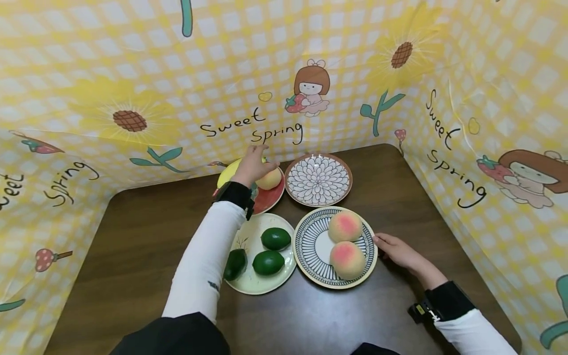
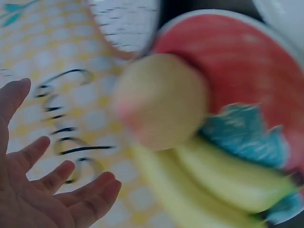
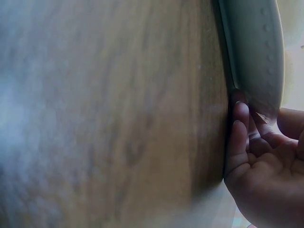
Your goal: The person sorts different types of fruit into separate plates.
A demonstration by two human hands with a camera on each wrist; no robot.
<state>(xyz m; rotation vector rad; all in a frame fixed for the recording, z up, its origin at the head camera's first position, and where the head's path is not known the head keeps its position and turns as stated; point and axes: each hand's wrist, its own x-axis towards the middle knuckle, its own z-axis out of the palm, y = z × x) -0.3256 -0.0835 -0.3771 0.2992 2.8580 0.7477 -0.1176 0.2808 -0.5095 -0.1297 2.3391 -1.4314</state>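
Observation:
My left hand [image 1: 252,166] is over the red plate [image 1: 269,198] at the back, its fingers spread and holding nothing. A peach [image 1: 269,179] lies on that plate, close to the hand. In the left wrist view, yellow bananas [image 2: 223,178] sit beside the peach, and the hand [image 2: 57,194] is apart from both. My right hand [image 1: 403,255] pinches the right rim of a black-and-white patterned plate [image 1: 308,246], thumb on top and fingers underneath. On this plate lie two pink-blushed peaches [image 1: 348,260].
Left of the patterned plate, a pale green plate [image 1: 259,286] carries three dark green oval fruits [image 1: 268,263]. A brown-rimmed plate with a petal design [image 1: 318,180] stands behind. Yellow checked cloth [image 1: 177,88] walls the brown table [image 1: 137,236] at the back and sides.

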